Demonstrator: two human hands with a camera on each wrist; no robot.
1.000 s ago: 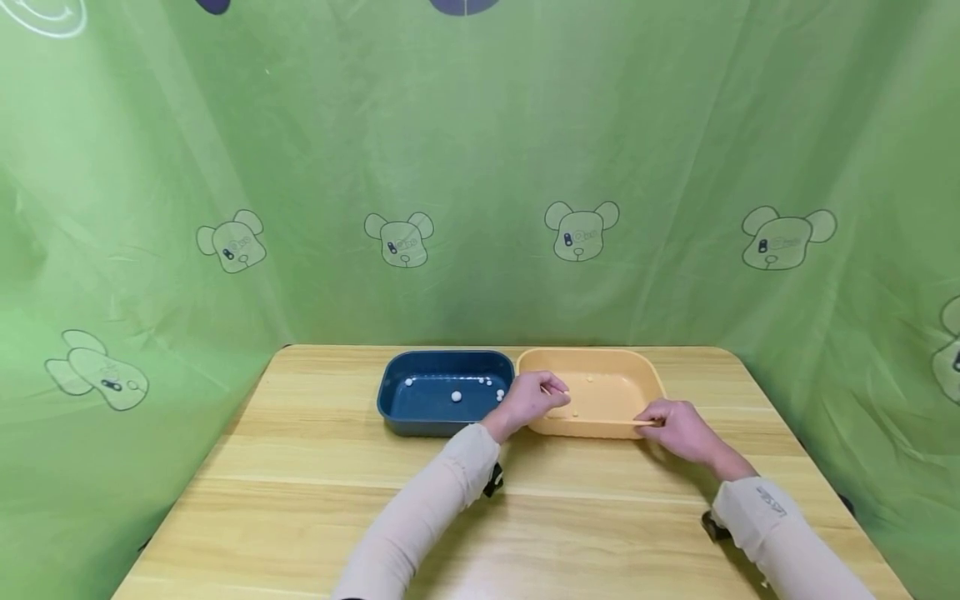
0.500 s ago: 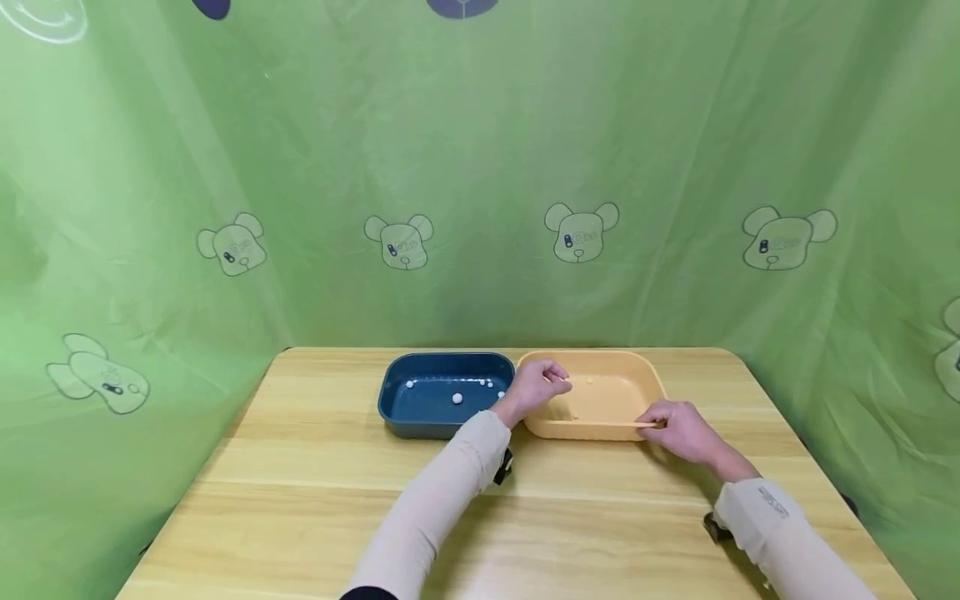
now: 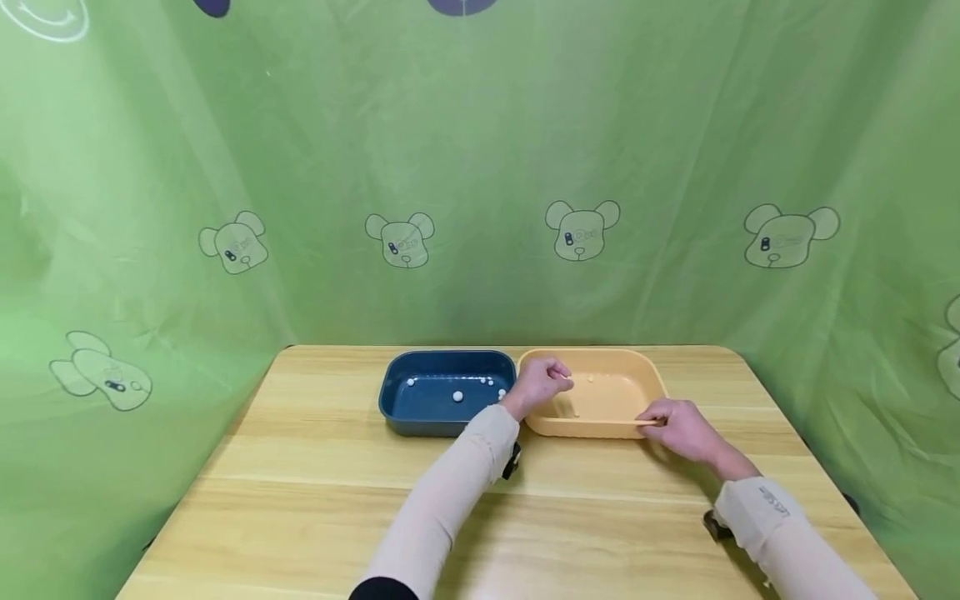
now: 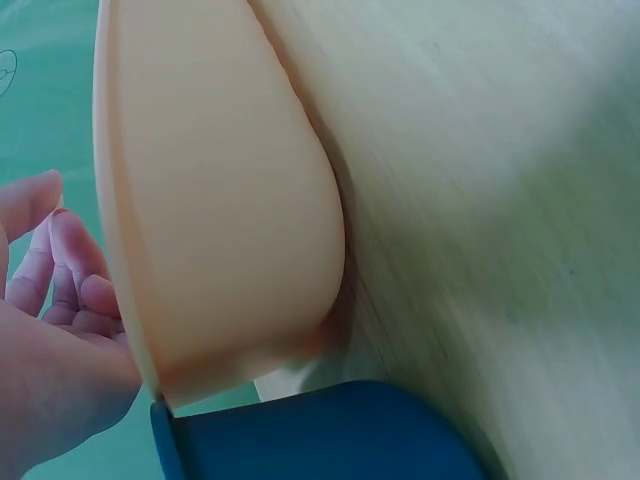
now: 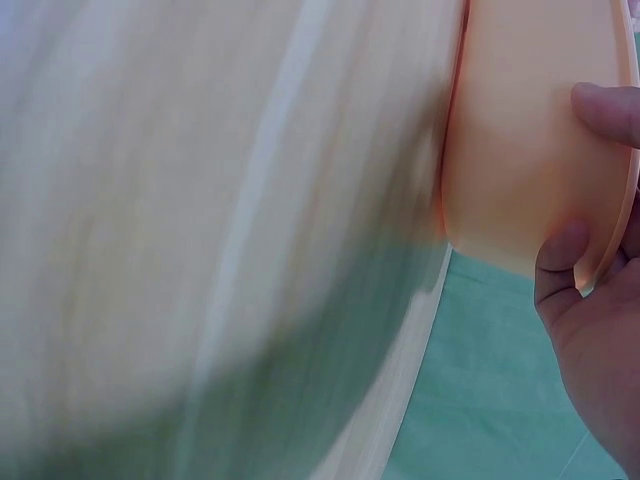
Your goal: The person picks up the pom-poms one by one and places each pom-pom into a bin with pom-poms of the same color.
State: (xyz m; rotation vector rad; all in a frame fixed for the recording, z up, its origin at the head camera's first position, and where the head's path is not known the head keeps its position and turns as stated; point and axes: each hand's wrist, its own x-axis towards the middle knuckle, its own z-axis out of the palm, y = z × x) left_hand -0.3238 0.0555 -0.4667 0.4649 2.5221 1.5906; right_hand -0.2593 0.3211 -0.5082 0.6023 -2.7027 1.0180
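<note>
My left hand [image 3: 542, 385] is over the left part of a light-orange tray [image 3: 588, 428], thumb and fingertips pinched together. Between them shows a tiny pale speck, likely a small white ball [image 4: 60, 204], mostly hidden by the fingers. My right hand [image 3: 678, 427] grips the front right corner of the same tray, thumb and fingers on either side of its rim. Small pale balls lie inside it, one toward the back [image 3: 590, 378] and one near the front [image 3: 577, 414]. To the left, a dark blue tray [image 3: 423, 428] holds several white balls, the largest ball [image 3: 457, 397] near its middle.
Both trays stand side by side, rims meeting, at the far edge of a wooden table [image 3: 315, 500]. A green curtain [image 3: 480, 292] with bear-head outlines hangs behind and along both sides. My left forearm passes close to the blue tray's front right corner.
My left hand has shifted slightly right and away from me over the orange tray, fingertips still pinched. My right hand keeps its grip on the rim in the same place.
</note>
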